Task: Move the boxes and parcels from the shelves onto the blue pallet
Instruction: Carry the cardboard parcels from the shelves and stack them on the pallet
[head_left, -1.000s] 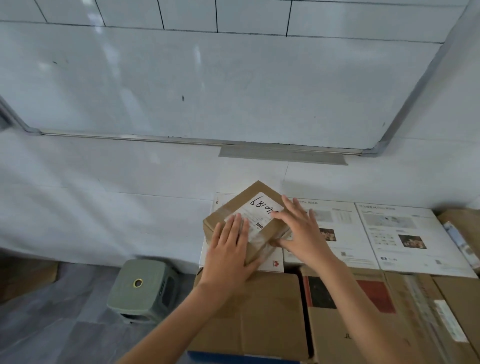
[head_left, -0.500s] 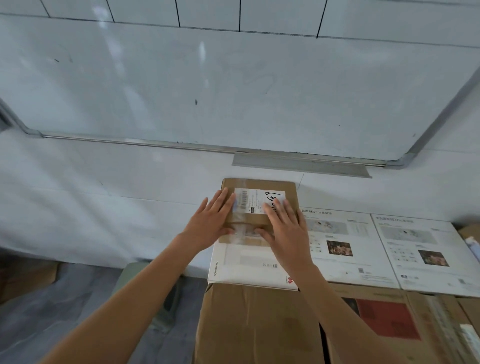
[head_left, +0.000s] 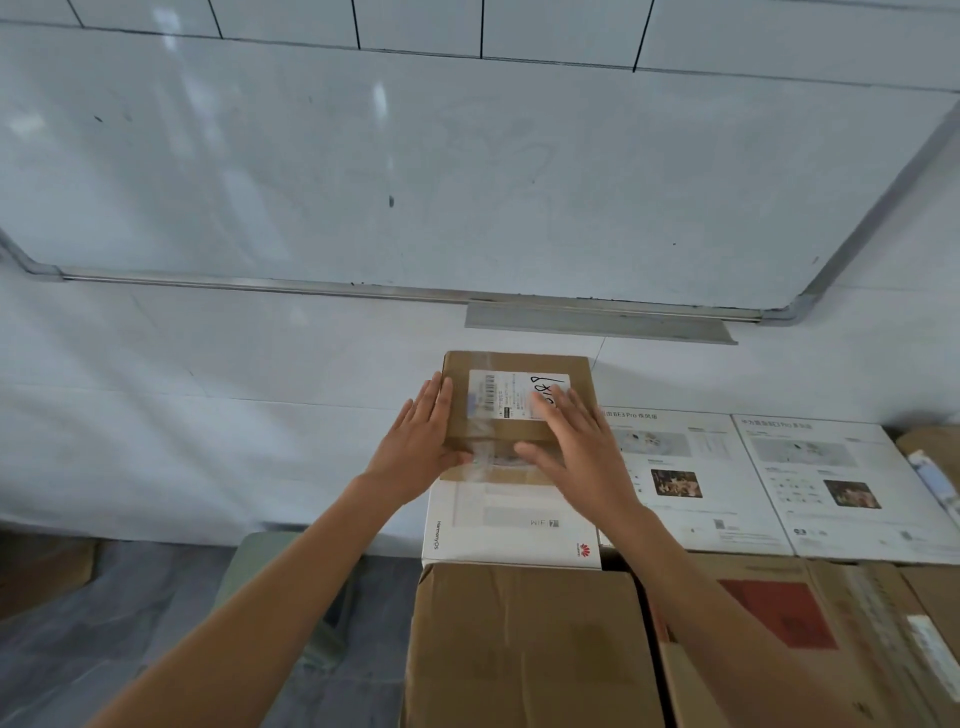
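- Fingers (head_left: 434, 402) of the left hand (head_left: 421, 441) lie straight and together along the left edge of the small brown parcel (head_left: 519, 441), with the thumb at its near edge; nothing is curled round it.
- Right hand (head_left: 574, 447) lies flat on the parcel's top, fingers extended and slightly spread, covering part of the white shipping label (head_left: 501, 395); handwritten black marks show beside the fingertips.
- Small brown parcel sits flat on the far half of a white HarmonyOS box (head_left: 511, 525), close to the white wall (head_left: 234, 395).
- White box rests on a large brown carton (head_left: 524, 644) below it.
- Two white printed boxes (head_left: 691, 478) lie side by side to the right, at the same level.
- More brown cartons, one with a red panel (head_left: 779, 613), stand at near right.
- Whiteboard (head_left: 415, 171) hangs on the wall above, with its tray (head_left: 597, 322) over the parcel.
- Grey-green stool (head_left: 265, 561) stands on the grey floor at left, partly hidden by the left forearm.
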